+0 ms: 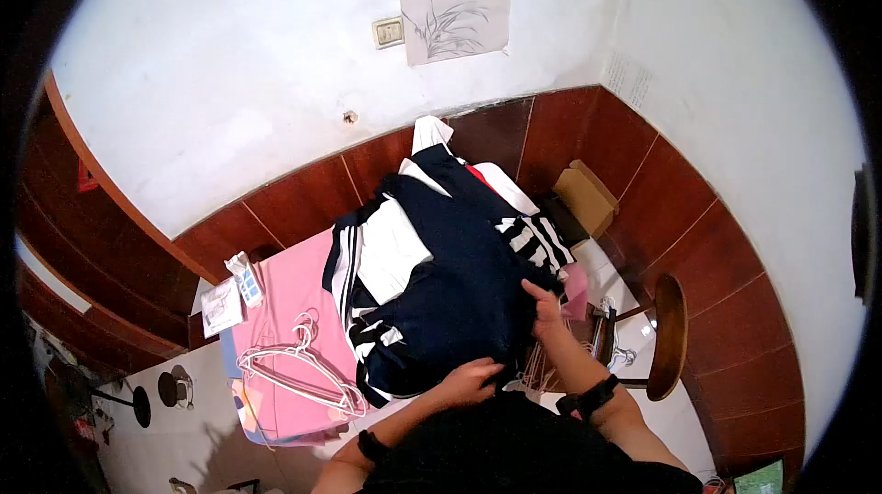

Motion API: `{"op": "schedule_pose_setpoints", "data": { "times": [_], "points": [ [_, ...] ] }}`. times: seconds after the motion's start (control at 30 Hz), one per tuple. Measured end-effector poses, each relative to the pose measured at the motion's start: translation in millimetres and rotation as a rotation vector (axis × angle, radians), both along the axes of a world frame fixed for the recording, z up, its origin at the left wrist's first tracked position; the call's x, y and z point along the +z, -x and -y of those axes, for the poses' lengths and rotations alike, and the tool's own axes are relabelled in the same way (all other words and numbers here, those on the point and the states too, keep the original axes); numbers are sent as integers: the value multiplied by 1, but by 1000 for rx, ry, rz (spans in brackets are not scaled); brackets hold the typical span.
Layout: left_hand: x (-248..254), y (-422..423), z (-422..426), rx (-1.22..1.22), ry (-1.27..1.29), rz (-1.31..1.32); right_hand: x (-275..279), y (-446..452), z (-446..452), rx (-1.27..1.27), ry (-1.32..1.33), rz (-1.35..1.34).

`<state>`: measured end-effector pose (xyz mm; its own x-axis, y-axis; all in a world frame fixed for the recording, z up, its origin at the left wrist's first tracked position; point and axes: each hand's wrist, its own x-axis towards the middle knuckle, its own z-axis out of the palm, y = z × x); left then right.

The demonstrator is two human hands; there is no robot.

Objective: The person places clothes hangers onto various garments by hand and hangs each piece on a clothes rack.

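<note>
A large navy garment with white panels and striped edges lies spread over a table with a pink cover. At its near edge is my left hand, fingers closed on the dark cloth. My right hand grips the right edge of the same garment, thumb uppermost and its other fingers partly hidden. White hangers lie in a pile left of the garment. Behind it are more clothes, among them a white piece and a black-and-white striped piece.
The pink cover shows at the left, with small white packets at its corner. A wooden stool stands to the right. An open cardboard box sits by the tiled wall. More hangers are below my right forearm.
</note>
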<state>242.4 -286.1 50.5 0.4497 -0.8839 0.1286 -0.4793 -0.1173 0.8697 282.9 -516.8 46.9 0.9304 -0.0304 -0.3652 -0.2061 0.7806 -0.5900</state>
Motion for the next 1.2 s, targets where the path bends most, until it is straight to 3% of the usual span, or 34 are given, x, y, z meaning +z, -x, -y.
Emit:
{"op": "schedule_pose_setpoints", "data": {
  "times": [0.03,0.1,0.13,0.23,0.27,0.3,0.33,0.37,0.43,0.47,0.53,0.6,0.67,0.7,0.73,0.77,0.8,0.83,0.9,0.97,1.03,1.07,1.1,1.2],
  "points": [
    [9,2,-1,-1,-25,-82,5,-2,8,-97,114,49],
    [29,3,-4,26,20,-80,30,10,22,-156,-36,-10],
    [30,6,-5,42,48,-95,48,18,23,-252,105,99],
    [44,15,-3,63,65,-170,92,47,48,-261,-5,153],
    [27,17,-1,114,69,-116,111,64,53,-276,69,243],
    [25,21,-1,241,56,-167,121,81,60,-291,143,332],
    [23,21,0,352,86,-37,125,84,73,-347,188,323],
    [23,20,1,460,116,93,125,109,76,-210,34,583],
    [61,25,9,766,120,313,137,133,80,-82,103,895],
    [65,26,14,890,132,309,136,145,81,-75,103,895],
    [81,29,28,803,187,465,133,169,83,-199,501,1081],
    [82,39,50,566,81,606,132,195,86,-198,468,1065],
    [29,52,75,270,115,605,133,215,89,-169,370,1015],
    [-15,64,87,60,-62,249,133,223,91,-151,319,987],
    [-29,82,98,-84,-266,-177,133,231,95,-128,259,944],
    [-41,99,105,-142,-472,-323,133,238,98,-109,198,900],
    [-44,122,103,-160,-494,-418,132,243,100,-85,137,836],
    [-84,140,91,-211,-274,-392,130,249,101,-58,62,763],
    [-157,161,94,-45,-302,-556,128,254,101,17,-86,586],
    [-57,177,65,88,-357,-533,126,256,93,155,-202,376],
    [-18,196,47,331,-256,-636,124,251,72,368,-243,153],
    [-16,203,35,372,-63,-633,124,244,62,558,-146,71],
    [21,209,25,451,119,-760,122,237,48,747,-45,-7],
    [41,237,-6,716,424,-805,68,245,-23,1104,100,45]
  ]
}}
